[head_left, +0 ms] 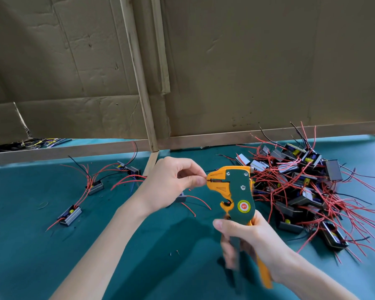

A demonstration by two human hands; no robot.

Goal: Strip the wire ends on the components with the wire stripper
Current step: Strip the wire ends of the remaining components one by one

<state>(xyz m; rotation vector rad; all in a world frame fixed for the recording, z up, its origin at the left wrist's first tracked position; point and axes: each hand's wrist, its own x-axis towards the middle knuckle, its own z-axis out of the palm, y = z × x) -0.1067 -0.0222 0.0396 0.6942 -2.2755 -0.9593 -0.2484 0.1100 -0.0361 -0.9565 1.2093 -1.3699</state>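
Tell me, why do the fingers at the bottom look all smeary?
In the head view, the right hand is blurred from motion as it grips the wire stripper handles; the left hand and the stripper's head look sharp. The wide lens bends the wooden post and table edges. Light is soft, without glare.

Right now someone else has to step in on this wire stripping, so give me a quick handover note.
Left hand: pinching a wire end and feeding it into the nose of the wire stripper.
Right hand: gripping the stripper's handles; blurred, so squeeze stage unclear.
The component being worked hangs below the left hand.
Three components lie spread at left, likely finished; the ends are too small to confirm.
Big tangled pile at right on the green table, likely still to strip.
Next: finish this wire, then continue from the pile.
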